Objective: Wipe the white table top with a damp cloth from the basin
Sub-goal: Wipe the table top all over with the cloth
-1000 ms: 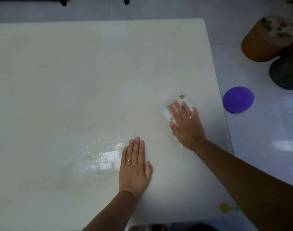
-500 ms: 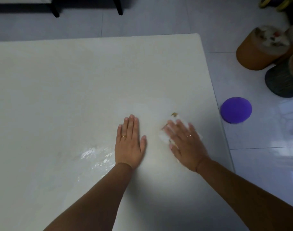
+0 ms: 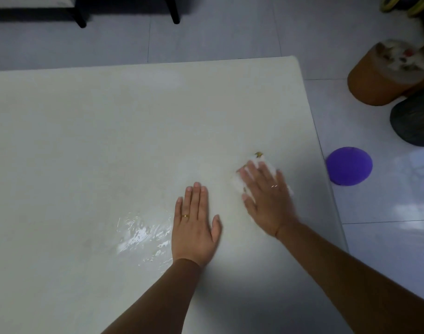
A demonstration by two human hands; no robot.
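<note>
The white table top (image 3: 109, 141) fills most of the view. My right hand (image 3: 266, 196) lies flat with straight fingers on a white damp cloth (image 3: 261, 161), pressing it to the table near the right edge; most of the cloth is hidden under the hand. A small brown mark shows on the cloth's far corner. My left hand (image 3: 194, 225) rests palm down on the table, fingers straight, to the left of the cloth and apart from it. A wet shiny patch (image 3: 141, 235) lies just left of my left hand. No basin is in view.
On the tiled floor right of the table sit a purple round object (image 3: 348, 166), an orange-brown stool (image 3: 384, 75) and a dark round stool (image 3: 413, 121). Dark furniture legs (image 3: 79, 18) stand beyond the table's far edge.
My right hand with the cloth has slid nearer and leftward on the table, then a little away again. The view has tilted up. My left hand has moved forward, closer to the cloth.
</note>
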